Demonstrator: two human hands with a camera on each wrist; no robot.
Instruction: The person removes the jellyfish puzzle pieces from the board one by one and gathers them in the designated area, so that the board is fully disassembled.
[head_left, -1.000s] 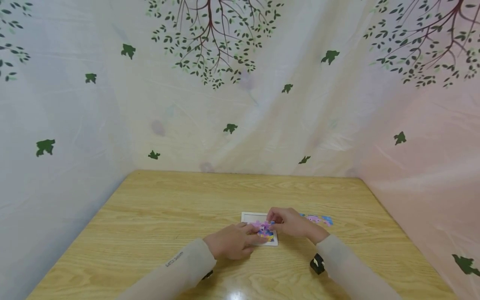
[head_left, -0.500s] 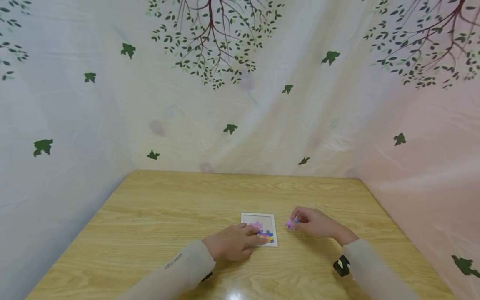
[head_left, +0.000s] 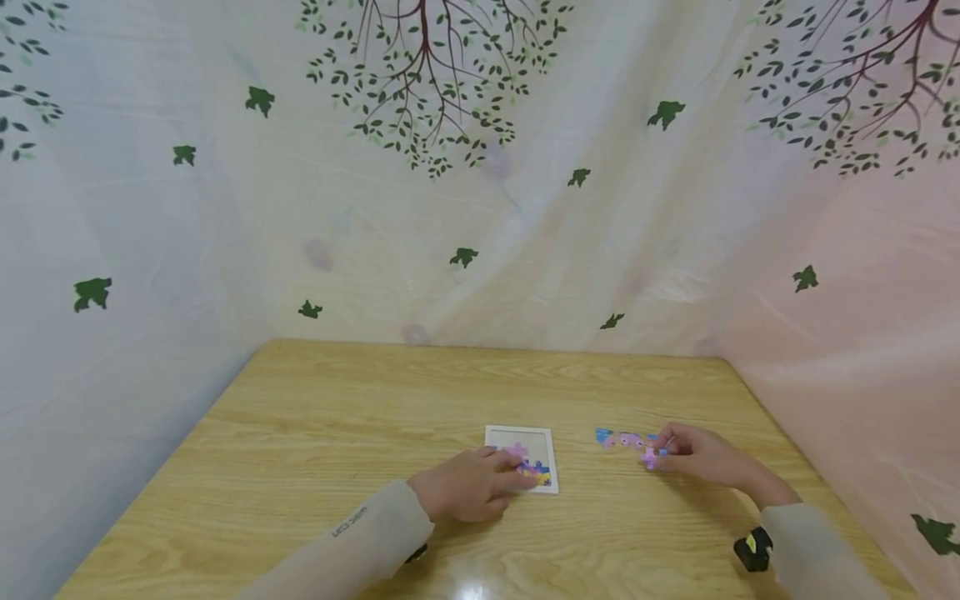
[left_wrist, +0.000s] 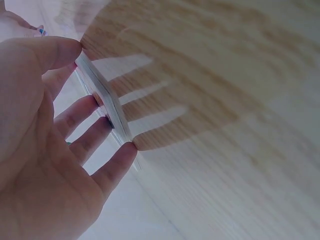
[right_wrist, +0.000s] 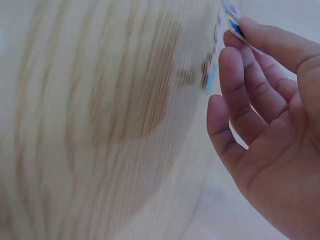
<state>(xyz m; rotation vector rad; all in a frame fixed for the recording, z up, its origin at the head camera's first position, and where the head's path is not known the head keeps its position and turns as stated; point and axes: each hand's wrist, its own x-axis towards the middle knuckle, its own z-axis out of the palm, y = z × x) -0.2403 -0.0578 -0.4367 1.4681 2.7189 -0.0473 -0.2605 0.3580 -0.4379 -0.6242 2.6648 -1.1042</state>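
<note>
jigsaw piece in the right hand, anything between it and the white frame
Nothing visible directly between the jigsaw piece and white frame; loose pieces lie beyond that line, and the left hand hides the frame's near-left corner.

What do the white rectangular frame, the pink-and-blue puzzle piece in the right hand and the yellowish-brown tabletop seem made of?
White rectangular frame: perhaps matt board, plastic or painted wood; its surface looks plain, even. Pink-and-blue puzzle piece: probably printed card, being thin and patterned; gloss unclear. Yellowish-brown tabletop: wood or laminate, smooth and slightly glossy, showing grain and glinting light.
</note>
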